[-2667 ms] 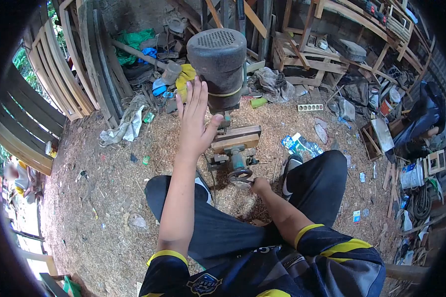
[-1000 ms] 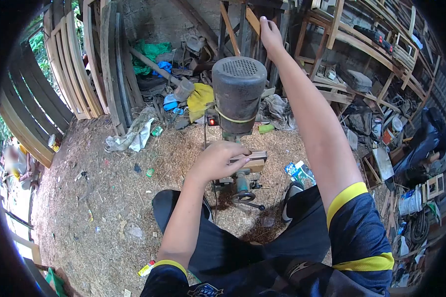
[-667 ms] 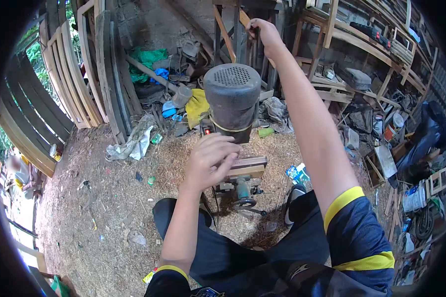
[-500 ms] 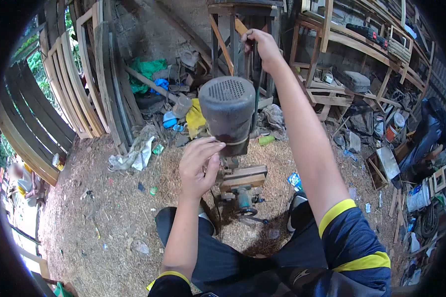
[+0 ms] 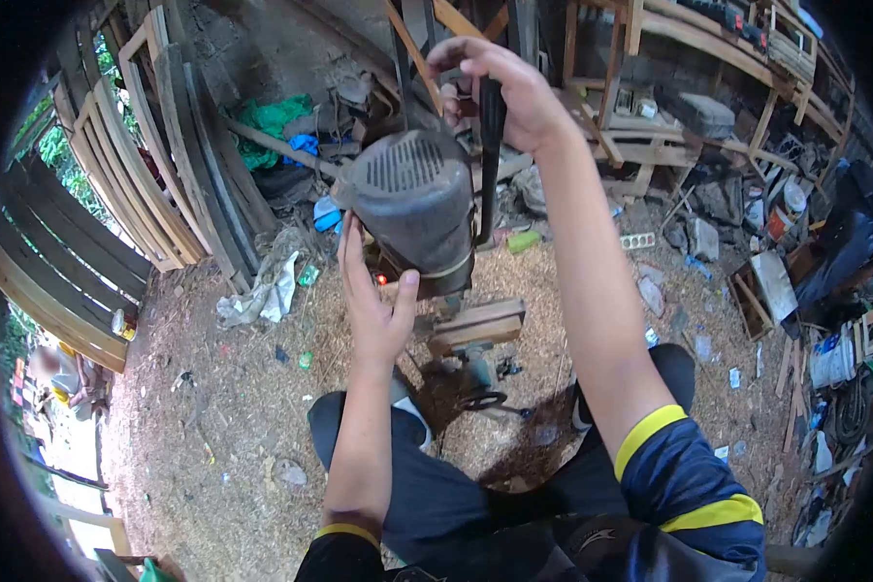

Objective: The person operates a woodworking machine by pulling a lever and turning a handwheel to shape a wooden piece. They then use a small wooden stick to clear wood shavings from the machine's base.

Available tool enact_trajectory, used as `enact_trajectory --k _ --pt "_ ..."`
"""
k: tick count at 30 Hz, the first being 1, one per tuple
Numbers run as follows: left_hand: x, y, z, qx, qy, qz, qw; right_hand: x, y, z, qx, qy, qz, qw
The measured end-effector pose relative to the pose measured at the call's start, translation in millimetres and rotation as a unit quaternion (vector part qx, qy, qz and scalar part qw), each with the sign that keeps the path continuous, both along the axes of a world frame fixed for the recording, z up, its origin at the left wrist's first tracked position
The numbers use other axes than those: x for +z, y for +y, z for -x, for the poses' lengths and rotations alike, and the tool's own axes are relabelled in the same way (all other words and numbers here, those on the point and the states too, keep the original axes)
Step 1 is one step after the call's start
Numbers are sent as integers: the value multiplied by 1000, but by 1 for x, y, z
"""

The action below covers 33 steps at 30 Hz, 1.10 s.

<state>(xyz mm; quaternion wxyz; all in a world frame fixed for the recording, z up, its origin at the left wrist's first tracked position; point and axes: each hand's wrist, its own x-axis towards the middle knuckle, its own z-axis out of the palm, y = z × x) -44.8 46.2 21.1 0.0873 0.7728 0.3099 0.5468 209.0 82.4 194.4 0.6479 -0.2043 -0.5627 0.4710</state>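
Observation:
A dark motor housing (image 5: pixel 412 218) with a slotted top stands upright in the middle of the view, part of a standing machine. My left hand (image 5: pixel 376 315) rests against its near left side, fingers stretched upward and thumb apart. A small red light (image 5: pixel 381 279) glows between that thumb and fingers. To the right of the housing rises a long black lever (image 5: pixel 490 165). Around its upper end my right hand (image 5: pixel 514 92) is loosely curled, with the fingers partly hidden behind. Below the housing lies a wooden block (image 5: pixel 477 328) on the machine, above a dark handwheel (image 5: pixel 483 401).
Wood shavings cover the ground (image 5: pixel 233 407). Wooden frames (image 5: pixel 116 165) lean at the left, with a seated person (image 5: pixel 68 378) beyond. Scrap, a green plastic sheet (image 5: pixel 272 126) and a sledgehammer-like tool lie behind. Wooden racks (image 5: pixel 689 58) and buckets (image 5: pixel 829 364) stand at the right.
My left hand has shifted left and flattened against the housing. My right hand appears lower on the lever side, with the lever now plainly seen. The view has tilted, and the red light shows.

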Motion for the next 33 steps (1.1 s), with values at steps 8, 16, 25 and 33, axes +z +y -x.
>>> enact_trajectory --k 8,16,25,33 --pt "3 13 -12 -44 -66 26 996 -36 -41 9 -63 -23 -72 995" --pt "4 10 -34 -30 -103 37 994 -28 -20 2 -78 -48 -61 994" --pt "15 19 -45 -43 -156 15 987 -24 7 6 -55 36 -52 997" --pt "22 23 -49 -12 -164 2 986 -58 -28 8 -187 -73 -236 951"
